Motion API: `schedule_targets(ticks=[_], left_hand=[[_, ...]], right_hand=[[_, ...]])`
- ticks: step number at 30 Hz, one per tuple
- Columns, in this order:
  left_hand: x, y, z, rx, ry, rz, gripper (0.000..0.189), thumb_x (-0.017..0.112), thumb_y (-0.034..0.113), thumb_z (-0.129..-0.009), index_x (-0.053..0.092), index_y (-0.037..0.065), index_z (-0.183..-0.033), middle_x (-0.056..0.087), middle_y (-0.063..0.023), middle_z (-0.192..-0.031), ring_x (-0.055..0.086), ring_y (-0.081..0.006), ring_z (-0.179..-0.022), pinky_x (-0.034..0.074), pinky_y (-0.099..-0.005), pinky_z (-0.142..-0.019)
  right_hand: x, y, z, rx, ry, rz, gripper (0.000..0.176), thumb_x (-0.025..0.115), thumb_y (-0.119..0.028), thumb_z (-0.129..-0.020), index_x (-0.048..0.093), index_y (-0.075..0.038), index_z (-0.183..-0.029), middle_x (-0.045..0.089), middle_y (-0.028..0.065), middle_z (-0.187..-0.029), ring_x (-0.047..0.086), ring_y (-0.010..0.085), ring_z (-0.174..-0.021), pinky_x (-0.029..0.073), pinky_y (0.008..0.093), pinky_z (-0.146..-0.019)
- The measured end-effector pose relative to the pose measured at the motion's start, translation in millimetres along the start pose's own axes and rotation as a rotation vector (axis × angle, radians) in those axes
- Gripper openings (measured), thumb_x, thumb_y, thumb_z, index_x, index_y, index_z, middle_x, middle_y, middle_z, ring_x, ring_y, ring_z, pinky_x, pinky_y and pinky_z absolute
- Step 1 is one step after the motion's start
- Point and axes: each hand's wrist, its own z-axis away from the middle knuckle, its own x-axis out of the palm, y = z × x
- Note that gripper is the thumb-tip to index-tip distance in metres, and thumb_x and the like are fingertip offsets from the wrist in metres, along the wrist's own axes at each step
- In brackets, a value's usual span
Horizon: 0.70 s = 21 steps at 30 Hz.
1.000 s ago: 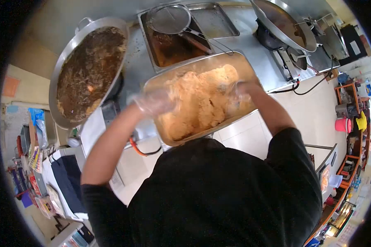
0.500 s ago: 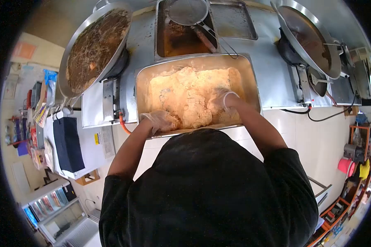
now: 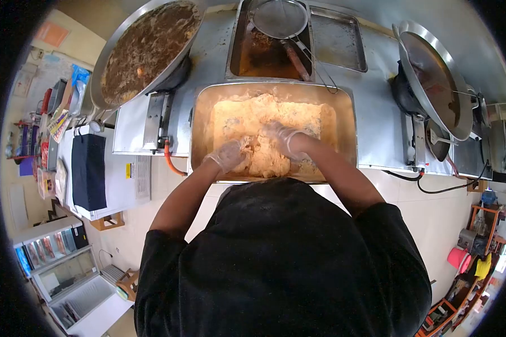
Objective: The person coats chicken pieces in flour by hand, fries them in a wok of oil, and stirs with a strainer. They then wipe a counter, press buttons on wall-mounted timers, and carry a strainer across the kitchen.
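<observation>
A deep metal pan [image 3: 346, 132] in front of me holds an orange-tinted flour mix [image 3: 230, 115] with lumpy coated pieces [image 3: 269, 163] heaped in its middle. My left hand [image 3: 228, 156], in a clear plastic glove, has its fingers curled against a coated clump at the left of the heap. Across from it, my right hand [image 3: 285, 138], gloved too, lies on the upper right of the heap with its fingers stretched out. Flour partly covers the fingertips of both hands. What the coating hides inside the pieces does not show.
A large wok of bubbling dark oil [image 3: 152, 50] stands at left, another wok [image 3: 433, 78] at right. Behind the pan are an oily tray [image 3: 236, 62] with a strainer [image 3: 279, 18] and a flat tray [image 3: 337, 42]. An orange hose [image 3: 171, 160] hangs at the counter's front.
Both hands have moved inward over the heap, the left up and rightward, the right leftward. The camera view has shifted slightly, moving the woks and trays to the right.
</observation>
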Motion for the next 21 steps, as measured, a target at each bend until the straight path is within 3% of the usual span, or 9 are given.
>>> schedule_targets(ticks=[1,4,7,9,11,13,15,18,21], left_hand=[[3.9,-3.8,-0.4,0.075,0.043,0.033,0.049,0.053,0.034,-0.093,0.052,0.0,-0.129,0.06,-0.0252,-0.119,0.058,-0.0382,-0.113,0.045,-0.0437,-0.1],[4.9,-0.1,2.8,0.197,0.097,0.177,0.047,0.057,0.034,-0.091,0.055,0.001,-0.125,0.063,-0.0251,-0.113,0.061,-0.0383,-0.107,0.047,-0.0442,-0.095],[-16.9,37.3,2.9,0.106,-0.009,0.227,0.047,0.062,0.035,-0.088,0.057,0.002,-0.122,0.065,-0.0242,-0.106,0.063,-0.0382,-0.103,0.048,-0.0441,-0.091],[-0.7,25.6,-19.3,0.046,-0.097,0.014,0.049,0.066,0.036,-0.086,0.059,0.004,-0.121,0.066,-0.0233,-0.103,0.064,-0.0379,-0.1,0.049,-0.0438,-0.089],[-18.3,50.9,-11.9,0.058,-0.039,-0.01,0.053,0.067,0.041,-0.084,0.058,0.006,-0.122,0.067,-0.0229,-0.103,0.064,-0.0379,-0.097,0.049,-0.0447,-0.089],[-24.7,58.5,-11.3,0.046,0.006,0.062,0.056,0.068,0.045,-0.083,0.058,0.006,-0.122,0.067,-0.0227,-0.103,0.064,-0.0378,-0.096,0.049,-0.0452,-0.088],[-16.0,51.8,-17.5,0.013,0.031,0.23,0.058,0.068,0.048,-0.081,0.059,0.005,-0.12,0.067,-0.0228,-0.103,0.064,-0.0376,-0.096,0.049,-0.0455,-0.088],[12.0,25.5,-49.1,0.116,0.106,0.248,0.056,0.069,0.046,-0.083,0.06,0.004,-0.118,0.067,-0.0224,-0.105,0.064,-0.0372,-0.097,0.049,-0.0453,-0.089],[10.1,26.5,-60.2,0.1,0.026,0.175,0.056,0.066,0.044,-0.087,0.057,0.004,-0.124,0.061,-0.0255,-0.121,0.059,-0.0399,-0.111,0.047,-0.0467,-0.095]], right_hand=[[-8.8,-19.5,2.8,-0.077,-0.052,0.246,0.072,0.062,0.001,-0.077,0.045,-0.017,-0.144,0.038,0.0146,-0.151,0.05,0.0318,-0.128,0.042,0.0382,-0.106],[-42.8,-60.6,4.9,0.182,-0.294,0.215,0.069,0.061,-0.006,-0.081,0.043,-0.017,-0.146,0.028,0.016,-0.156,0.047,0.0341,-0.13,0.037,0.0381,-0.111],[-22.6,1.0,-8.2,0.02,-0.144,0.306,0.066,0.065,-0.016,-0.084,0.042,-0.015,-0.146,0.039,0.0163,-0.15,0.048,0.033,-0.129,0.04,0.0389,-0.107],[-5.2,70.5,-11.7,-0.191,0.063,-0.051,0.069,0.068,-0.026,-0.084,0.041,-0.01,-0.146,0.046,0.0179,-0.145,0.049,0.0325,-0.128,0.042,0.0394,-0.104],[-9.0,82.0,-5.2,-0.016,0.214,-0.218,0.074,0.071,-0.034,-0.083,0.041,-0.006,-0.145,0.052,0.0192,-0.14,0.049,0.032,-0.129,0.042,0.0392,-0.103],[-29.0,58.2,10.6,0.534,0.304,-0.189,0.08,0.073,-0.041,-0.082,0.041,-0.001,-0.143,0.055,0.0202,-0.136,0.048,0.0315,-0.13,0.042,0.0383,-0.103],[-3.4,95.8,-4.4,0.525,0.323,-0.24,0.083,0.073,-0.043,-0.082,0.039,0.003,-0.143,0.054,0.0217,-0.137,0.049,0.0317,-0.129,0.041,0.0369,-0.103],[11.9,94.3,-9.8,0.407,0.375,-0.012,0.086,0.072,-0.045,-0.082,0.037,0.005,-0.143,0.056,0.0227,-0.134,0.054,0.0325,-0.123,0.044,0.0365,-0.101],[20.6,91.7,-17.3,0.312,0.478,0.166,0.09,0.073,-0.044,-0.081,0.034,0.006,-0.145,0.059,0.024,-0.129,0.06,0.0339,-0.114,0.048,0.0378,-0.097]])
